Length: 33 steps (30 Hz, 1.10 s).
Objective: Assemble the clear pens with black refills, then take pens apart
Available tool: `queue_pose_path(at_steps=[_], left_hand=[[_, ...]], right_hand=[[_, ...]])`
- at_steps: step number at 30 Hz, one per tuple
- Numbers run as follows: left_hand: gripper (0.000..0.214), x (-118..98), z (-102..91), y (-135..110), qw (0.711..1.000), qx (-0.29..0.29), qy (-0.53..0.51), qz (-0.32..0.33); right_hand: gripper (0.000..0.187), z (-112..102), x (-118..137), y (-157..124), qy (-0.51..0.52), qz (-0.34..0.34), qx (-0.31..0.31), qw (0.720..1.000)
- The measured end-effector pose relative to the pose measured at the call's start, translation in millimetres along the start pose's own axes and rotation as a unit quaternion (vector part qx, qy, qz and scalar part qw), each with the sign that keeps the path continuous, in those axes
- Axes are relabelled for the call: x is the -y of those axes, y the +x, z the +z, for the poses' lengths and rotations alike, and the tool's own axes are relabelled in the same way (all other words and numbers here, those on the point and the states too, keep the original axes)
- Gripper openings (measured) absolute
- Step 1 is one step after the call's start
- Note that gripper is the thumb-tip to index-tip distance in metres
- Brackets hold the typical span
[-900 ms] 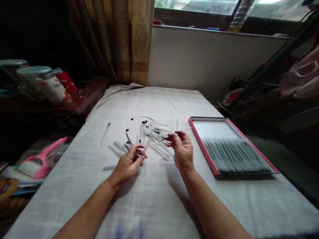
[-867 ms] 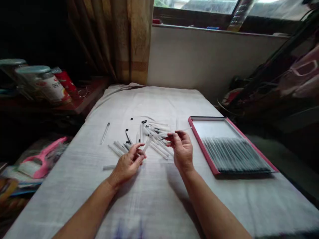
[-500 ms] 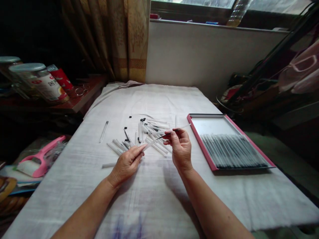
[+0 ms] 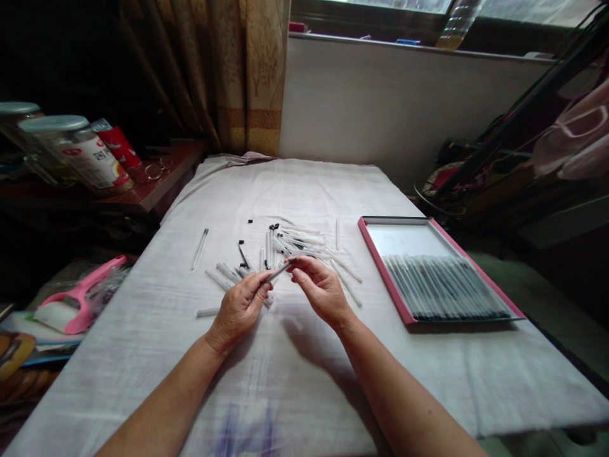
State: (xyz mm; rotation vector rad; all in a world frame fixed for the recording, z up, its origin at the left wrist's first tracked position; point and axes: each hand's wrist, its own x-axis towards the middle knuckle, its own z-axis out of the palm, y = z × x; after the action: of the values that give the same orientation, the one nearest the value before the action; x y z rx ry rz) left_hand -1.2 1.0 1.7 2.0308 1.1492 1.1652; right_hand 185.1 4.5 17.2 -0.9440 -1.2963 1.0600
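Note:
My left hand pinches a clear pen barrel that points up and to the right. My right hand is closed on the barrel's far end, its fingertips meeting those of the left hand at table centre. Whether a thin refill sits between the fingers is hidden. Just behind both hands lies a loose pile of clear barrels with small black caps scattered on the white cloth.
A pink-rimmed tray at the right holds several pens in a row. A single clear tube lies apart at the left. Jars stand on a dark side shelf, a pink tool lies below it. A curtain hangs behind.
My right hand has moved left and down toward my left hand, and its thin dark refill no longer shows beside the barrel. My left hand has stayed nearly in place.

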Motion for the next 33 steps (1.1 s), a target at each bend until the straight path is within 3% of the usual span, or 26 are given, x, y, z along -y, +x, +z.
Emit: queue_pose_path(at_steps=[4,7,9,13,16,23,33], left_hand=[[0.028,-1.1,-5.2,3.5,0.987,-0.064,-0.103,-0.102],[0.029,-3.9,-11.5,7.0,0.974,-0.11,-0.149,-0.134],[0.03,-4.4,-14.1,8.8,0.969,-0.13,-0.159,-0.136],[0.032,1.5,-14.4,10.2,0.965,-0.145,-0.163,-0.142],[0.034,7.4,-14.3,10.6,0.965,-0.151,-0.154,-0.15],[0.036,11.5,-17.3,12.0,0.966,-0.154,-0.14,-0.153],[0.037,22.4,-11.3,8.1,0.974,-0.119,-0.102,-0.162]], right_hand=[[0.03,-3.5,-4.1,7.2,-0.07,-0.01,0.029,0.997],[0.021,-2.3,-7.4,21.1,-0.226,-0.057,0.045,0.971],[0.02,4.4,-9.8,32.9,-0.336,-0.097,0.093,0.932],[0.02,22.6,-16.9,52.7,-0.498,-0.167,0.227,0.82],[0.02,25.3,-22.0,57.7,-0.561,-0.163,0.249,0.773],[0.02,5.7,-18.8,55.9,-0.597,-0.103,0.222,0.764],[0.018,17.0,-16.3,64.0,-0.627,-0.088,0.226,0.741]])
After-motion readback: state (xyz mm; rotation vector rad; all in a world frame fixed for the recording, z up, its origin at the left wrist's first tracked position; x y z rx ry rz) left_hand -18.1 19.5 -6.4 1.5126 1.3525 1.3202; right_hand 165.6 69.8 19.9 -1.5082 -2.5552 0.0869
